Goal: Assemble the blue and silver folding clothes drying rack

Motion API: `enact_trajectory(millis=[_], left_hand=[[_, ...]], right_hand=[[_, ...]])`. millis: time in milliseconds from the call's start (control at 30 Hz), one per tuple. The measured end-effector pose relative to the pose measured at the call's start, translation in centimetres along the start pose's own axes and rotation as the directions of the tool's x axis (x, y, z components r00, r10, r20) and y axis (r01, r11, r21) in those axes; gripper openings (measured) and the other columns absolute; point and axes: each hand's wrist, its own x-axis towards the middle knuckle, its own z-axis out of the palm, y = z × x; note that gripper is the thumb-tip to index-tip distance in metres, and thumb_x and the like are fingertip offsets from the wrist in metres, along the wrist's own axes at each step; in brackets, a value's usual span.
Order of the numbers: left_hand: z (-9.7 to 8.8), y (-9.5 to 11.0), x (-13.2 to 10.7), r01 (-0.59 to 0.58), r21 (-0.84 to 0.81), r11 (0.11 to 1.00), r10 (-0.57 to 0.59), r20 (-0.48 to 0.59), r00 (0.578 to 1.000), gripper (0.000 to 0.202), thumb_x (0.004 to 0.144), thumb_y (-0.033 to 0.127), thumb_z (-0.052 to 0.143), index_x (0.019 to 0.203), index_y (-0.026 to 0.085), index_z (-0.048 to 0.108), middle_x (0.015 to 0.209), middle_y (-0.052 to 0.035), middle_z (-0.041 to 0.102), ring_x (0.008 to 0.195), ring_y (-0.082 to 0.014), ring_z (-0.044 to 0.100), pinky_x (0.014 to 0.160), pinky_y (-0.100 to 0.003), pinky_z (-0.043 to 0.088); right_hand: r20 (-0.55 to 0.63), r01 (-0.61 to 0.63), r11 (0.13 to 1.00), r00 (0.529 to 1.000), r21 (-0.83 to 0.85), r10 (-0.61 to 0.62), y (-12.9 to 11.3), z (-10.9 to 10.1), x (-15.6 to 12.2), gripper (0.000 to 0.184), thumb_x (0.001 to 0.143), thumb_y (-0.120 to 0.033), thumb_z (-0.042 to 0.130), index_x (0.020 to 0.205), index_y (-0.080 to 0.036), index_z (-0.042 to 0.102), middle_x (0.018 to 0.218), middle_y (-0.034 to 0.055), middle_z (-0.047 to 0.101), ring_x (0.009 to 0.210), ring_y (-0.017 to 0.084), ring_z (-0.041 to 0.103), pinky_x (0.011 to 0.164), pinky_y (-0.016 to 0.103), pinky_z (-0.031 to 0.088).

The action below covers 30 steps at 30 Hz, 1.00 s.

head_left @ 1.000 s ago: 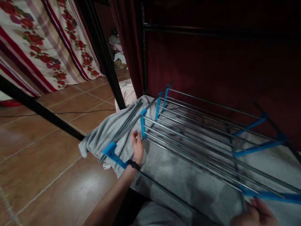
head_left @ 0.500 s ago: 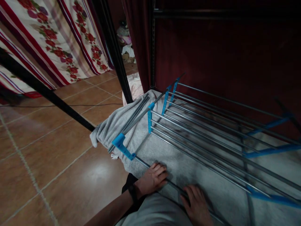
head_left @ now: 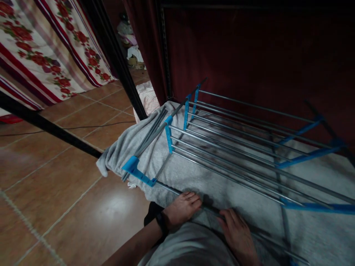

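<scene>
A rack of thin metal tubes (head_left: 233, 146) with blue plastic brackets lies on a grey blanket. Along its near side runs one metal tube (head_left: 169, 188), joined at its left end to a blue bracket (head_left: 138, 174). My left hand (head_left: 185, 207), with a dark band at the wrist, is closed over this tube from above. Farther right, my right hand (head_left: 237, 232) curls around the same tube, thumb on the near side. Both hands rest close to my lap, and the tube is hidden beneath their fingers.
Several loose grey tubes (head_left: 154, 127) lie on the blanket (head_left: 116, 147) at the rack's left end. Black metal posts (head_left: 119, 59) frame the bed-like surface. Left of it are a tiled floor (head_left: 80, 184), a dark cable (head_left: 94, 127) and a flowered curtain (head_left: 36, 55).
The view has turned to the right, so the scene sits farther left and more of the near tube's right end shows. Both hands stay on the tube.
</scene>
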Motion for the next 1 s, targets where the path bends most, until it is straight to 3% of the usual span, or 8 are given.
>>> enact_trajectory(millis=[200,367,500,600,700,767,867,1000], left_hand=[[-1.0,-0.4,0.1,-0.011,-0.02,1.0,0.01,-0.056,0.998,0.026,0.106,0.035,0.046,0.117,0.021,0.064,0.1,-0.005,0.071,0.094,-0.019,0.066,0.089,-0.032,0.046],[-2.2,-2.7,-0.9,0.033,0.002,0.999,-0.032,-0.1,0.994,0.029,0.105,0.035,0.049,0.123,0.019,0.065,0.102,-0.0071,0.071,0.096,-0.0198,0.066,0.093,-0.036,0.047],[-3.8,-4.9,-2.2,0.138,0.091,0.986,-0.13,-0.091,0.987,0.027,0.104,0.022,0.048,0.123,0.018,0.067,0.103,-0.0075,0.072,0.097,-0.0192,0.068,0.097,-0.037,0.05],[-4.3,-5.1,-2.9,0.126,0.128,0.984,-0.115,-0.088,0.989,0.03,0.103,0.019,0.047,0.124,0.021,0.068,0.106,-0.0064,0.074,0.1,-0.0195,0.069,0.1,-0.037,0.05],[-3.5,-5.1,-3.6,0.032,0.165,0.986,-0.016,-0.094,0.995,0.036,0.102,0.016,0.043,0.125,0.024,0.07,0.112,-0.0059,0.076,0.106,-0.0196,0.071,0.101,-0.035,0.051],[-2.3,-5.9,-4.0,-0.042,0.202,0.979,0.065,-0.108,0.992,0.037,0.102,0.019,0.042,0.125,0.024,0.071,0.11,-0.0057,0.078,0.101,-0.0197,0.073,0.096,-0.034,0.053],[-0.4,-8.1,-3.9,-0.128,0.207,0.97,0.145,-0.069,0.987,0.037,0.102,0.026,0.045,0.125,0.027,0.073,0.109,-0.005,0.079,0.096,-0.0207,0.075,0.095,-0.034,0.056],[1.1,-9.8,-3.5,-0.254,0.203,0.946,0.257,0.015,0.966,0.038,0.098,0.02,0.047,0.125,0.027,0.073,0.113,-0.0038,0.079,0.098,-0.021,0.076,0.092,-0.034,0.057]], right_hand=[[0.084,0.02,1.0,0.996,-0.019,-0.018,0.8,-2.6,0.9,0.028,0.108,-0.036,0.039,0.109,-0.024,0.064,0.103,0.0049,0.073,0.087,0.019,0.071,0.078,0.032,0.052],[0.086,-0.018,1.0,0.996,0.008,0.018,3.3,-4.9,0.3,0.03,0.108,-0.041,0.039,0.111,-0.025,0.065,0.105,0.0038,0.074,0.086,0.017,0.073,0.072,0.029,0.053],[0.093,-0.049,0.998,0.995,0.034,0.046,4.2,-4.8,0.0,0.031,0.108,-0.043,0.039,0.11,-0.026,0.065,0.105,0.0033,0.074,0.087,0.016,0.073,0.071,0.029,0.053],[0.114,-0.091,0.996,0.99,0.015,0.089,2.1,-4.1,0.4,0.03,0.108,-0.042,0.039,0.114,-0.027,0.064,0.113,0.0043,0.073,0.095,0.018,0.072,0.076,0.03,0.053],[0.145,-0.125,0.992,0.982,0.029,0.119,-1.1,-3.3,1.5,0.026,0.107,-0.037,0.042,0.114,-0.026,0.064,0.116,0.0054,0.072,0.105,0.02,0.069,0.089,0.034,0.052],[0.188,-0.142,0.987,0.974,0.07,0.127,-2.7,-2.8,2.5,0.019,0.104,-0.034,0.048,0.11,-0.026,0.064,0.111,0.0044,0.072,0.1,0.019,0.068,0.092,0.033,0.051],[0.215,-0.174,0.98,0.965,0.095,0.15,-3.4,-2.1,3.3,0.013,0.101,-0.034,0.057,0.108,-0.024,0.063,0.107,0.0031,0.071,0.096,0.018,0.066,0.088,0.03,0.05],[0.251,-0.191,0.977,0.954,0.099,0.162,-3.7,-1.3,3.0,0.015,0.101,-0.036,0.058,0.105,-0.023,0.062,0.104,0.002,0.069,0.091,0.016,0.063,0.085,0.028,0.049]])
